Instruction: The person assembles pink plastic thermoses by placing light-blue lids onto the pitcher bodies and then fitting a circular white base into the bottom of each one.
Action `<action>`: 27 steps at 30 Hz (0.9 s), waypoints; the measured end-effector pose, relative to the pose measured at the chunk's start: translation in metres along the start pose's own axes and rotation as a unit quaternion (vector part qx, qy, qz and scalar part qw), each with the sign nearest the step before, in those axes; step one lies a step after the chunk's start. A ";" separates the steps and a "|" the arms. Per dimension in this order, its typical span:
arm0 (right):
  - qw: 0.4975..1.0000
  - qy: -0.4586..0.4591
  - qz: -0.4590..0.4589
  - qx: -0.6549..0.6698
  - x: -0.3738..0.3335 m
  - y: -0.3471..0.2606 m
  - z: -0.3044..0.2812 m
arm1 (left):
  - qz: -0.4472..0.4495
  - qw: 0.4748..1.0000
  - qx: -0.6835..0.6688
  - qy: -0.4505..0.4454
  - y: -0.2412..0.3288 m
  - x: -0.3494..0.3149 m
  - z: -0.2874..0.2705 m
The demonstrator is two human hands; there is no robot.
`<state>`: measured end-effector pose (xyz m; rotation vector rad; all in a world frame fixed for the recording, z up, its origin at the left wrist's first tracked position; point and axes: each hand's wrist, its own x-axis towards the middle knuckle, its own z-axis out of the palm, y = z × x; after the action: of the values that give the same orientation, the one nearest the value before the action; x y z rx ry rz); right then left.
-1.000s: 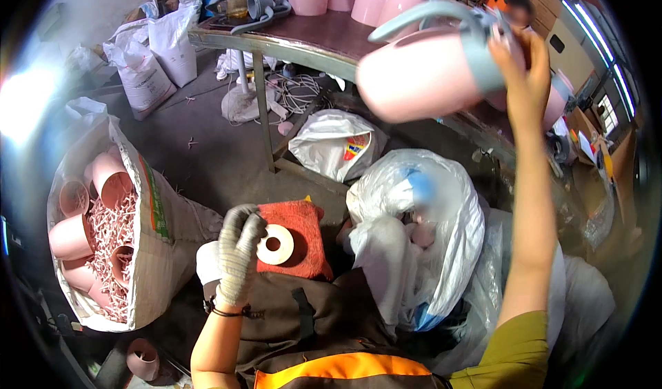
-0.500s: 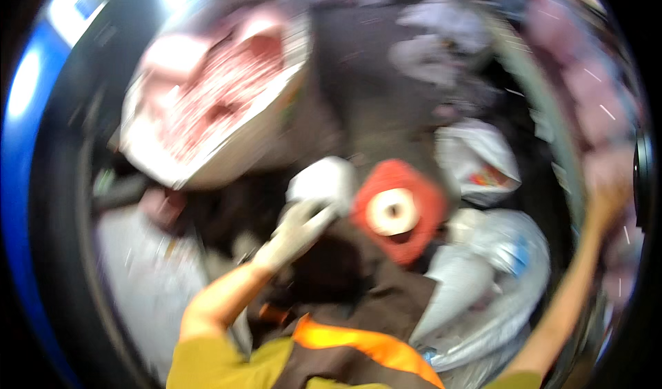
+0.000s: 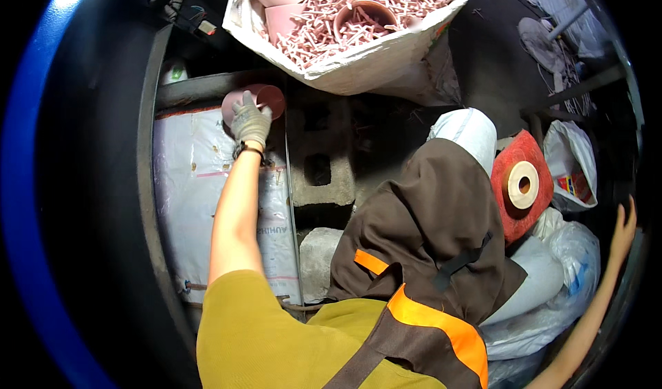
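My left hand, in a pale knit work glove, reaches to the far end of a plastic-wrapped slab. It has hold of a pink cup lying on its side there, with fingers and thumb against the cup's wall. At the far right my bare right hand rests by a dark upright edge, its fingers stretched out and nothing visible in them. Beyond the left hand stands a big white woven sack of short pink pieces, with a pink tub half sunk among them.
The wrapped slab lies at my left, beside a hollow concrete block. Right of my knees are a red mesh bundle with a cream tape roll, a white bag and clear plastic sheeting. A blue curved edge borders the left.
My view has swung left. My left hand has moved from near my knee to the pink cup and taken hold of it. My right hand has come away from the pink bundles at the right.
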<state>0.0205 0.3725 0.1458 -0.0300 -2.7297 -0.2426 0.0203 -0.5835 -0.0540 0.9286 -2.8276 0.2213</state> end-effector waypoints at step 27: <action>0.886 -0.077 -0.380 0.253 -0.070 -0.487 -0.097 | 0.667 0.702 -0.114 -0.222 0.209 -0.133 -0.275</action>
<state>0.0954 -0.1226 0.1261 1.2168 -2.7251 0.2875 0.0293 -0.2887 0.1699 -1.4275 -3.1637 -0.2556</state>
